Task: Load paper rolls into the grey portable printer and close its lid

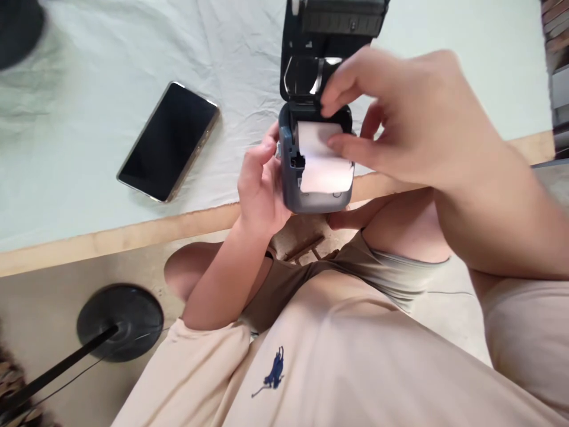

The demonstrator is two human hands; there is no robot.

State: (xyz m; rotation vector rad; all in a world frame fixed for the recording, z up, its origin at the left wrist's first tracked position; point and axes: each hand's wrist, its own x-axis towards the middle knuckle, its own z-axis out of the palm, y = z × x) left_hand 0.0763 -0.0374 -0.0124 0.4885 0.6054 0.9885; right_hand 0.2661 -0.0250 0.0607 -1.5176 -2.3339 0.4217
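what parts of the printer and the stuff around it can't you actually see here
- Printer lid top: cut off by the head view's upper edge.
- Paper roll right end: hidden under the right hand.
- Printer's left side: covered by the left hand.
- Phone screen: dark, nothing readable.
- Dark object at the top left corner: blurred and cropped.
- Black stand base: its pole runs off the left edge.

The small printer has a matt dark grey plastic shell, its open lid glossy inside. The paper roll in it is smooth white paper. A creased pale cloth covers the wooden desk; the phone has a glossy black glass face.
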